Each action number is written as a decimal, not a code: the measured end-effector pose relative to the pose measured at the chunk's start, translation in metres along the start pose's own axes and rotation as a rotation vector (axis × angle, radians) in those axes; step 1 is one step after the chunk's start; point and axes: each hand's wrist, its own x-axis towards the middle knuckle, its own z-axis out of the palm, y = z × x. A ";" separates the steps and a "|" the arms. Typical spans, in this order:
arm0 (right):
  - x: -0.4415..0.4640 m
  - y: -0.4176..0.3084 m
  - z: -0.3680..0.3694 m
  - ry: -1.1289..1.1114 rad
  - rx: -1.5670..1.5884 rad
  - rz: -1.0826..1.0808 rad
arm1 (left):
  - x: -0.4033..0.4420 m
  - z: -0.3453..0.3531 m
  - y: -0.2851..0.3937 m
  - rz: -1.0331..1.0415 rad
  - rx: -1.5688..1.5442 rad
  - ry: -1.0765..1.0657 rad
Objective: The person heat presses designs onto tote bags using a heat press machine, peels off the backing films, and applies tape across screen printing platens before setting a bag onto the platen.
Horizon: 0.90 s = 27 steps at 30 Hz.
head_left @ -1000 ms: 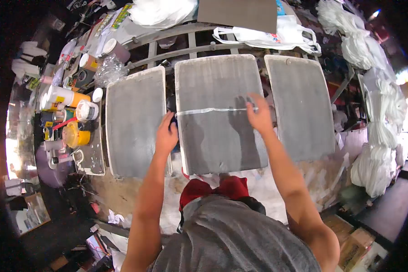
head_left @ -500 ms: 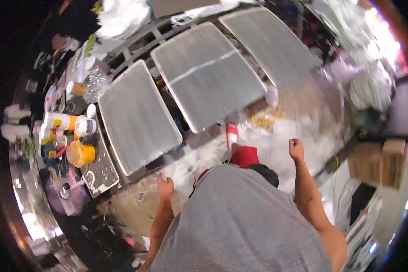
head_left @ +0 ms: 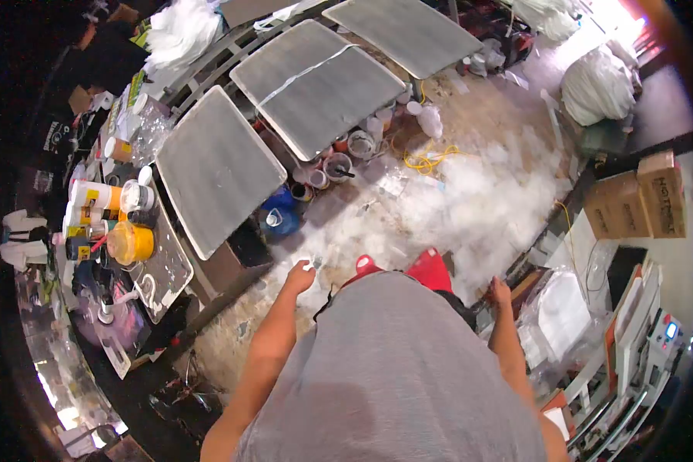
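Note:
My left hand (head_left: 300, 279) hangs low in front of me with its fingers curled in. A small white spot shows at its fingertips, too small to name. Nearest to it are the littered floor (head_left: 242, 327) and a blue jug (head_left: 282, 222) under the panels. My right hand (head_left: 498, 293) hangs by my right side, fingers curled, and its inside is hidden. Close to it is the dark edge of a low platform (head_left: 533, 260). Three grey flat panels with pale rims lie ahead: a near one (head_left: 219, 173), a middle one (head_left: 316, 92) with a pale strip across it, and a far one (head_left: 404, 35).
Tubs, among them a yellow tub (head_left: 131, 242), crowd the left bench. Buckets and cups (head_left: 337, 165) stand under the middle panel. A yellow cord (head_left: 427, 162) and white residue lie on the floor. Cardboard boxes (head_left: 617, 208), white sacks (head_left: 597, 85) and a control box (head_left: 664, 333) are at right.
The view has shifted, and the panels now sit higher and further left. My left hand has come forward with its fingers curled. My right hand has dropped closer to my side. Both red-covered feet now show.

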 end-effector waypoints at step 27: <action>-0.139 0.304 -0.165 0.051 0.606 0.477 | -0.072 0.231 0.327 0.556 0.609 -0.329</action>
